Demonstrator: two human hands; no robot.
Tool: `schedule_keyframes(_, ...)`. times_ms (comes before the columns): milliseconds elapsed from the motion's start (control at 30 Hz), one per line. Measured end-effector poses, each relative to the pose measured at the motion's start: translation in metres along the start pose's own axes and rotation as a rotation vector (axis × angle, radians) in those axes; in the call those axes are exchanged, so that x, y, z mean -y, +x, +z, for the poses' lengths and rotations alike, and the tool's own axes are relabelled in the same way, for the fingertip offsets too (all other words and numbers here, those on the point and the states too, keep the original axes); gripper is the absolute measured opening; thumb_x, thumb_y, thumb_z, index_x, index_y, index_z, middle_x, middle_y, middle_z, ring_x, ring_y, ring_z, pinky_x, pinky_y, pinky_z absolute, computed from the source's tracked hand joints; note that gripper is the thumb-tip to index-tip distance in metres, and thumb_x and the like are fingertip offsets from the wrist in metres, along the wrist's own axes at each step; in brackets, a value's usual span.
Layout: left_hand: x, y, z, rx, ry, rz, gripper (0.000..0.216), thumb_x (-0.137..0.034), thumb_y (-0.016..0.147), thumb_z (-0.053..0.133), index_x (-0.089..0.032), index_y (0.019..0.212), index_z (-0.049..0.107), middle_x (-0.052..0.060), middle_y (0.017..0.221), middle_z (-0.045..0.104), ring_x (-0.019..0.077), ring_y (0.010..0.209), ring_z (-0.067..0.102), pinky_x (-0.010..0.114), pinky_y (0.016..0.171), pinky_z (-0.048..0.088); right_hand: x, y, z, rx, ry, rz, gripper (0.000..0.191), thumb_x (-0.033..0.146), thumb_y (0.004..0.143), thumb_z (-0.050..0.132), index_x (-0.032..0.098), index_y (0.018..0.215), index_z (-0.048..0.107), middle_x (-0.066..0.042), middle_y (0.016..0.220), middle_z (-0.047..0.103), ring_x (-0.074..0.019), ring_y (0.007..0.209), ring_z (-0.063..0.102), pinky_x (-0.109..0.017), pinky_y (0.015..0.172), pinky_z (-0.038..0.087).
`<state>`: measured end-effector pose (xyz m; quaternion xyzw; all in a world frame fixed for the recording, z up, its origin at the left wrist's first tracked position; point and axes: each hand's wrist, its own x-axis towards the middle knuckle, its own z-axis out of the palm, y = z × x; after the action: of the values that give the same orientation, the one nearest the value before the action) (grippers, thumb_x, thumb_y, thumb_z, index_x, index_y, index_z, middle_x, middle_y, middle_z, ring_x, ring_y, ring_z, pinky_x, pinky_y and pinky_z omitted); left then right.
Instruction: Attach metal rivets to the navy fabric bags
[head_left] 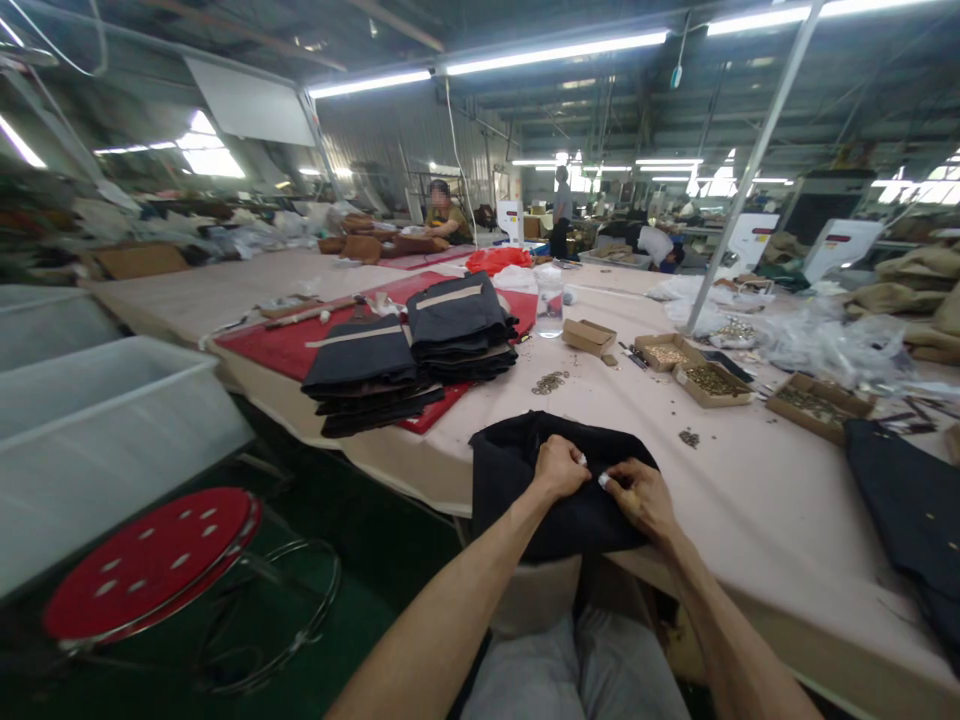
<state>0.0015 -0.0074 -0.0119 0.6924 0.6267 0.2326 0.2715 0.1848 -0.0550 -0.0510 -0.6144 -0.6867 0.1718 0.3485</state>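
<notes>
A black garment lies over the near edge of the long pale table, partly hanging off it. My left hand and my right hand rest on the garment close together, both with fingers pinched on the fabric. Fingertips on each hand wear pale tape or guards. A small pile of metal buttons lies on the table just beyond the garment, and a smaller cluster sits to the right.
Two stacks of folded dark garments sit on a red mat to the left. Open cardboard boxes of metal parts and a clear cup stand farther back. A red stool and white bins are at left. People work in the distance.
</notes>
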Motion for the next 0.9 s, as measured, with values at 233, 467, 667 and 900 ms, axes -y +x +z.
schedule_keyframes(233,-0.017,0.015,-0.003,0.008,0.095,-0.186,0.04,-0.028,0.043,0.089,-0.013,0.078,0.075,0.012,0.088,0.075,0.0248,0.09,0.071,0.024,0.071,0.057,0.003,0.025,-0.004,0.173,0.075,0.255,0.017,0.033,0.069,0.068,0.02,0.075,0.077,-0.002,0.064,0.068,-0.0161,0.062,0.06,-0.024,0.055,0.037)
schedule_keyframes(467,-0.026,0.031,0.001,0.053,0.229,-0.194,0.053,-0.024,0.036,0.091,-0.008,0.082,0.072,0.021,0.094,0.074,0.0308,0.09,0.072,0.028,0.071,0.059,0.008,0.055,-0.003,0.314,0.081,0.454,0.016,0.029,0.059,0.076,0.016,0.058,0.069,-0.003,0.037,0.052,-0.0167,0.035,0.048,-0.028,0.039,0.034)
schedule_keyframes(667,-0.032,0.032,-0.01,0.308,0.137,-0.218,0.02,-0.015,0.048,0.085,-0.01,0.058,0.068,0.012,0.06,0.07,0.0216,0.057,0.07,0.028,0.061,0.06,0.018,0.045,-0.015,0.398,0.221,0.427,0.016,0.027,0.062,0.075,0.015,0.072,0.071,0.0,0.042,0.054,-0.0138,0.036,0.049,-0.025,0.037,0.041)
schedule_keyframes(900,-0.032,0.029,-0.015,0.32,0.043,-0.186,0.014,-0.011,0.054,0.082,-0.011,0.054,0.069,0.007,0.055,0.069,0.0192,0.056,0.07,0.024,0.06,0.059,-0.064,0.001,-0.084,0.076,0.795,0.319,0.046,0.036,0.066,0.078,0.011,0.104,0.071,-0.01,0.085,0.071,-0.0148,0.06,0.062,-0.026,0.053,0.053)
